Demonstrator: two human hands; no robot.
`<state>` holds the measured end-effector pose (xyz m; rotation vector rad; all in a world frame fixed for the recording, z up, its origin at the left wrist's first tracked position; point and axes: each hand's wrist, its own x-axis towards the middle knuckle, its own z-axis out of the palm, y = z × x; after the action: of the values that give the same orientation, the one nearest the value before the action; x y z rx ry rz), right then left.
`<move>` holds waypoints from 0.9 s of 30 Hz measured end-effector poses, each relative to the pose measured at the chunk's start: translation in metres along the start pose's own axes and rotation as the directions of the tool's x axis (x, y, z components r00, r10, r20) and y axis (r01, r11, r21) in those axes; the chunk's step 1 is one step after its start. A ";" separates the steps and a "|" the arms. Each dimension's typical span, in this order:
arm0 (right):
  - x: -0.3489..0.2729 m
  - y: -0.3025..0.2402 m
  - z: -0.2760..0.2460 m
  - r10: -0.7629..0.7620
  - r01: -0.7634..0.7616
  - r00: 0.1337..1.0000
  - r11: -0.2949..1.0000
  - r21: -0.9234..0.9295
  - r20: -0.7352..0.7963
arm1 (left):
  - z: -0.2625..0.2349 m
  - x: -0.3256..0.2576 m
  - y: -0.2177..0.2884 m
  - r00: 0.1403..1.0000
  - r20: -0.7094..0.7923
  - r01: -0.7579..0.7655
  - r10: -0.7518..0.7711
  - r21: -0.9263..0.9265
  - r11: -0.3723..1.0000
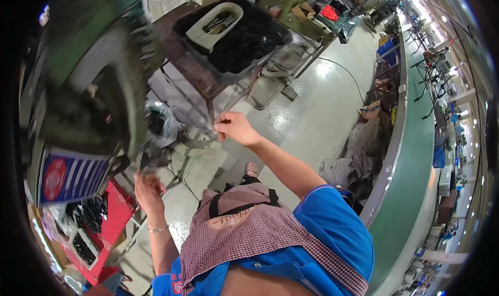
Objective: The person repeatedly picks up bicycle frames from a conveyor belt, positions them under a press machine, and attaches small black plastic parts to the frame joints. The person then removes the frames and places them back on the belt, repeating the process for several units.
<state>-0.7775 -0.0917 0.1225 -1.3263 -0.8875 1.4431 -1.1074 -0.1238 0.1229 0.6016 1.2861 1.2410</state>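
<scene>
My right hand point(235, 129) is raised in front of me, near the corner of the brown worktable point(200, 77). Its fingers are pinched together; whatever lies between them, if anything, is too small to make out. Lower and to the left, my left hand point(149, 189) is up beside the green machine point(83, 114), just under its working end. Motion smears those fingers, so their grip cannot be read. On the worktable stands a dark tub point(228, 77) filled with small black pieces point(244, 41). A cream open-ended tray point(200, 38) holding metallic bits rests on top of them.
Below the machine sits a red surface point(115, 218) with a white tray of black pieces point(84, 248). A clear plastic bag point(165, 124) hangs behind the machine. Along my right runs a long green conveyor point(410, 192), with grey cloth sacks point(364, 145) beside it on the floor.
</scene>
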 end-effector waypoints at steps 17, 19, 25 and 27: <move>-0.056 0.014 -0.290 0.183 -0.146 0.973 0.961 0.236 -0.143 | 0.351 0.065 -0.086 0.866 0.494 -0.191 -0.077 0.469 0.862; -0.059 0.015 -0.316 0.195 -0.146 0.962 0.959 0.245 -0.189 | 0.400 0.099 -0.077 0.859 0.501 -0.197 -0.106 0.514 0.835; -0.066 0.014 -0.386 0.176 -0.062 0.911 0.953 0.298 -0.373 | 0.521 0.214 -0.104 0.863 0.500 -0.427 0.073 0.643 0.636; -0.064 0.010 -0.415 0.158 -0.026 0.890 0.954 0.298 -0.428 | 0.537 0.269 -0.133 0.781 0.567 -0.624 0.261 0.696 0.356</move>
<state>-0.3726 -0.1916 0.0709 -1.4115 -0.3006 1.2055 -0.6130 0.2338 0.0421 1.9878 1.4050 0.7139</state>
